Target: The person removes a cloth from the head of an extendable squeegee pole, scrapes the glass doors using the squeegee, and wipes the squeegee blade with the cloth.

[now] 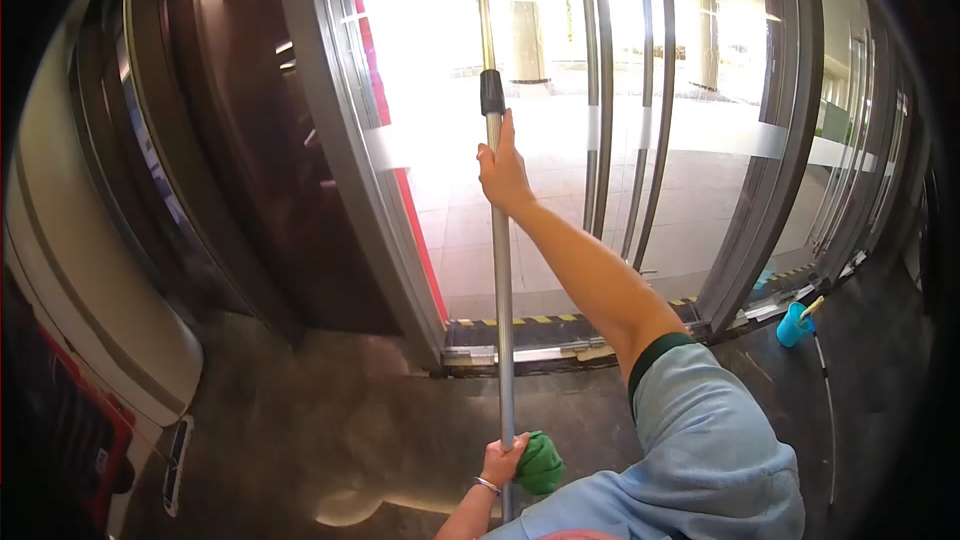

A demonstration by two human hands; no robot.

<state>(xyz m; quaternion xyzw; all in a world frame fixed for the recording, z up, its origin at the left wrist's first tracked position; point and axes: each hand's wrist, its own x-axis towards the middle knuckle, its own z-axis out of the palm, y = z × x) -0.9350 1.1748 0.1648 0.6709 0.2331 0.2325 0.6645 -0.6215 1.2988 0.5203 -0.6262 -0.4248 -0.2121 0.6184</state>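
A silver telescopic pole (502, 290) stands nearly upright in front of me, with a black collar (491, 92) and a thinner yellowish section (484, 10) rising from it. Its top end is out of view. My right hand (506, 170) grips the pole just below the collar, arm stretched up. Low down, my left hand (502, 461), with a band at the wrist, is closed round the same pole. A bunched green cloth (541, 462) sits against the left hand's fingers; whether they pinch it or it only hangs there, I cannot tell.
Ahead is a glass door (530, 240) with long vertical bar handles (597, 140) and a metal sill (540, 352). At right, a blue bucket (794, 325) stands beside a thin pole (827, 410) lying on the dark floor. A flat mop head (178, 465) lies at left.
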